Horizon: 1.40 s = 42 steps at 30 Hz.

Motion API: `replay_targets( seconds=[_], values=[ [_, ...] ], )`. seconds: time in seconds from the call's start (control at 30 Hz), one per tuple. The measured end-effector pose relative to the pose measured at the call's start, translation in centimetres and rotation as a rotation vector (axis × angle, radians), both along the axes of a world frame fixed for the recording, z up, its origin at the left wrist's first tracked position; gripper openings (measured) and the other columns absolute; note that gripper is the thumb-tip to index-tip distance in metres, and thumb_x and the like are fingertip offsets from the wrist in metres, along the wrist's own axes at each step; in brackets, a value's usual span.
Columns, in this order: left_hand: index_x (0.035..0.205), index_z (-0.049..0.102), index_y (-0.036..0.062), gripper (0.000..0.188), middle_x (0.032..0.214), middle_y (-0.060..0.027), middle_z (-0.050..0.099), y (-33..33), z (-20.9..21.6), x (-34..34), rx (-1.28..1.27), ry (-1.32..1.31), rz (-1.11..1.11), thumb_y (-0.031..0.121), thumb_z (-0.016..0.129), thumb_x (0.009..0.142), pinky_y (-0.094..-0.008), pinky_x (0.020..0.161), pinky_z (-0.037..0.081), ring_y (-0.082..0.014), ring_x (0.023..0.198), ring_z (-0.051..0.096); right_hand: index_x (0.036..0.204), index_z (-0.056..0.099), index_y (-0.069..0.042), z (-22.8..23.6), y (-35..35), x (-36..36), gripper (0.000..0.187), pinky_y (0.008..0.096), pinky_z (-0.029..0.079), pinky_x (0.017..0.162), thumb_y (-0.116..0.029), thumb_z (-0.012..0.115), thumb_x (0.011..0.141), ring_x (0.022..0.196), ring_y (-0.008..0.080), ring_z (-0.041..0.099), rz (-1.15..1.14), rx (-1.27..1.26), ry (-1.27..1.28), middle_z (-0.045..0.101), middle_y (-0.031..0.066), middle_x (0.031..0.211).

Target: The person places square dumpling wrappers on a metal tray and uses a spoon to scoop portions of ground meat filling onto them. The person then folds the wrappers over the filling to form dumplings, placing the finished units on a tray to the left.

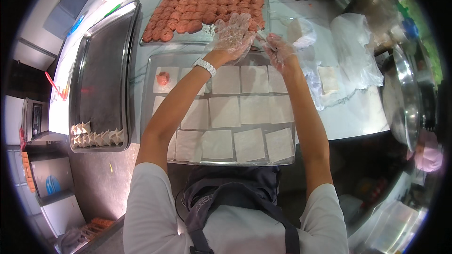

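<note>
Both my hands wear clear plastic gloves. My left hand (233,36) is over the near edge of a tray of pink meat filling balls (197,7), its fingers apart, with no held thing showing. My right hand (279,51) is just right of it, fingers closed in a pinch; whatever lies in them cannot be made out. Beneath my forearms, a metal tray (221,163) carries rows of square dough wrappers (224,112). One filling ball (163,78) rests on the far-left wrapper. My left forearm hides part of the rows.
At the left, a dark metal tray (101,75) holds folded dumplings (99,138) at its near end. A white plastic bag (355,47) and a loose wrapper (328,79) lie on the right. Large metal bowls (406,99) stand by the right edge.
</note>
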State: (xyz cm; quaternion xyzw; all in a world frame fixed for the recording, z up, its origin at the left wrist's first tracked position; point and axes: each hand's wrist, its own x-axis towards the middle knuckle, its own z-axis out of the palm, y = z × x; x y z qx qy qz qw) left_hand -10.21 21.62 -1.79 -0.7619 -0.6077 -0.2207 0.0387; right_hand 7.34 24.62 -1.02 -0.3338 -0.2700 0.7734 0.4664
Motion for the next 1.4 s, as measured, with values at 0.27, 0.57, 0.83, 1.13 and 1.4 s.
replay_targets(
  seconds=[0.27,0.57,0.83,1.13,1.4],
  values=[
    [0.13,0.044,0.0041,0.05,0.138,-0.0094,0.042,-0.5,1.9,1.0,0.206,0.321,-0.114,0.033,0.042,0.089,-0.0606,0.102,0.023,-0.0289,0.13,0.033,0.104,0.046,0.002,0.7,0.1,0.4,0.018,0.025,0.057,0.07,0.001,0.052,0.087,0.087,0.0201,0.062,-0.017,0.118,-0.191,0.055,0.0092,0.095],
    [0.138,0.036,0.0125,0.05,0.144,-0.0071,0.035,0.1,2.6,-0.3,0.225,0.05,-0.195,0.025,0.044,0.09,-0.0558,0.108,0.016,-0.0246,0.136,0.025,0.101,0.046,0.003,0.1,0.1,0.9,0.015,0.0257,0.055,0.068,0.001,0.05,0.087,0.087,0.0224,0.063,-0.019,0.204,-0.138,0.056,0.0135,0.096],
    [0.138,0.037,0.0089,0.053,0.141,-0.0072,0.038,-0.5,2.6,0.7,0.256,0.389,-0.303,0.02,0.047,0.087,-0.0565,0.108,0.018,-0.0255,0.133,0.031,0.1,0.046,0.002,0.4,0.3,1.2,0.015,0.0262,0.054,0.068,0.001,0.052,0.086,0.088,0.0247,0.064,-0.004,0.253,-0.193,0.056,0.0135,0.095],
    [0.139,0.035,0.0073,0.054,0.143,-0.01,0.036,-0.3,1.9,0.8,0.216,0.367,-0.264,0.022,0.044,0.088,-0.0526,0.11,0.015,-0.0256,0.135,0.027,0.098,0.046,0.002,0.2,-0.3,1.5,0.014,0.0288,0.057,0.069,0.001,0.052,0.086,0.089,0.0252,0.064,-0.037,0.226,-0.114,0.055,0.0123,0.094],
    [0.144,0.021,0.0069,0.06,0.149,-0.0117,0.022,0.1,1.7,-0.2,0.1,-0.333,-0.245,0.029,0.04,0.091,-0.0459,0.112,0.014,-0.0276,0.139,0.018,0.101,0.044,0.002,-0.1,0.2,1.3,0.016,0.0293,0.057,0.068,0.001,0.05,0.086,0.089,0.0268,0.063,-0.043,0.192,-0.076,0.054,0.0126,0.096]
  ],
)
